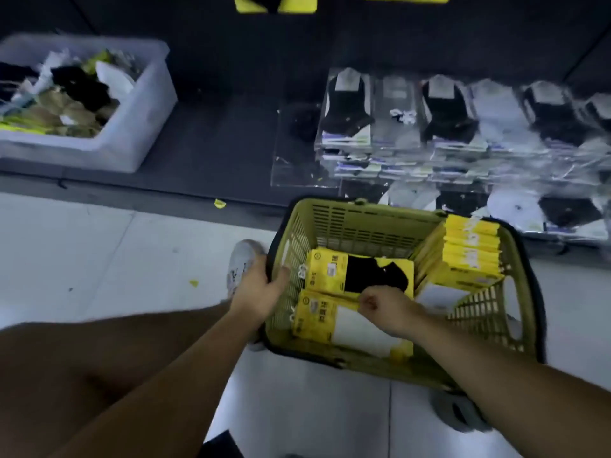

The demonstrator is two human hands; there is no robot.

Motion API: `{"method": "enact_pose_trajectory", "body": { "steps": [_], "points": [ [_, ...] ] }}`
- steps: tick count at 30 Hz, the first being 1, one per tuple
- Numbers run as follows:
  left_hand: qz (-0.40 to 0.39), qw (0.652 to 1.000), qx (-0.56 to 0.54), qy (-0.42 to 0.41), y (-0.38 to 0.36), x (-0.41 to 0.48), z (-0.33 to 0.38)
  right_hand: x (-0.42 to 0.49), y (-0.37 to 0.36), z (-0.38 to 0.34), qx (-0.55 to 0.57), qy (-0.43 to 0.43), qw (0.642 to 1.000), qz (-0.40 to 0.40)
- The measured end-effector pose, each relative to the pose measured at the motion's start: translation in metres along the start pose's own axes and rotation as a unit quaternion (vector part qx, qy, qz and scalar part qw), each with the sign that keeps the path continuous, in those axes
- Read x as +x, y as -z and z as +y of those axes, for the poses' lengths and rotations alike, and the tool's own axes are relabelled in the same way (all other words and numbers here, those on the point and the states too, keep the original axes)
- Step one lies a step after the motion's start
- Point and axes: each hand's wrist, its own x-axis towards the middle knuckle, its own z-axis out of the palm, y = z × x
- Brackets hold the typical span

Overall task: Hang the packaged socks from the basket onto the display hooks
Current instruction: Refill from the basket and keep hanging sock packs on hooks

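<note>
An olive-green plastic shopping basket with a dark rim (363, 226) stands on the pale tiled floor (99, 259), in the lower centre-right of the frame. The left hand (258, 292) grips the left rim of the basket, with its fingers curled over the edge.

The right hand (386, 309) is inside the basket. Its fingers are curled, and it seems to pinch the upper edge of a flat yellow pack with white socks (347, 328). This pack lies on the bottom of the basket, on the near side. Just behind it, and touching it, lies a flat yellow pack with black socks (360, 276). Along the right side of the basket, a row of yellow sock packs (472, 249) stands on edge against the wall.

A white shoe (243, 256) is on the floor just beside the left wall of the basket. A grey shoe (459, 411) shows under the right forearm, in the lower right of the frame.

Behind the basket runs a dark low shelf (215, 143). In the upper left, a translucent white plastic box (155, 104) stands on the shelf and holds mixed black, white and yellow items. In the upper right, rows of black and white socks in clear wrapping (446, 117) lie on the shelf. At the top edge of the frame, some blurred yellow packs (274, 3) are partly in view.
</note>
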Motion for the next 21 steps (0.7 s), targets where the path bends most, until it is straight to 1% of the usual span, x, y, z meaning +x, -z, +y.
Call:
{"method": "enact_pose_trajectory", "body": {
  "steps": [2, 5, 9, 11, 12, 14, 16, 18, 21],
  "points": [
    [0.005, 0.999, -0.038, -0.010, -0.008, -0.003, -0.006, 0.012, -0.011, 0.005, -0.049, 0.008, 0.999, -0.011],
    [0.008, 0.997, -0.078, 0.000, -0.012, -0.001, -0.009, 0.024, -0.018, 0.009, -0.118, 0.024, 0.993, 0.005],
    [0.002, 0.995, -0.098, 0.002, -0.010, 0.000, -0.009, 0.022, -0.021, 0.009, -0.173, 0.067, 0.980, 0.075],
    [-0.003, 0.994, -0.106, 0.003, -0.010, 0.001, -0.011, 0.019, -0.023, 0.008, -0.204, 0.089, 0.970, 0.094],
    [-0.005, 0.994, -0.110, 0.004, -0.010, 0.001, -0.011, 0.018, -0.024, 0.007, -0.200, 0.086, 0.972, 0.094],
    [-0.008, 0.993, -0.114, 0.003, -0.009, 0.001, -0.011, 0.018, -0.026, 0.006, -0.137, 0.064, 0.985, 0.077],
    [-0.012, 0.993, -0.119, 0.001, -0.008, 0.000, -0.010, 0.018, -0.023, 0.003, -0.062, 0.049, 0.997, 0.026],
    [-0.026, 0.993, -0.117, 0.003, -0.006, -0.001, -0.008, 0.020, -0.015, 0.001, -0.030, 0.068, 0.997, -0.013],
    [-0.049, 0.994, -0.095, 0.011, -0.001, -0.002, 0.000, 0.022, 0.006, -0.008, 0.000, 0.085, 0.996, -0.010]
  ]
}}
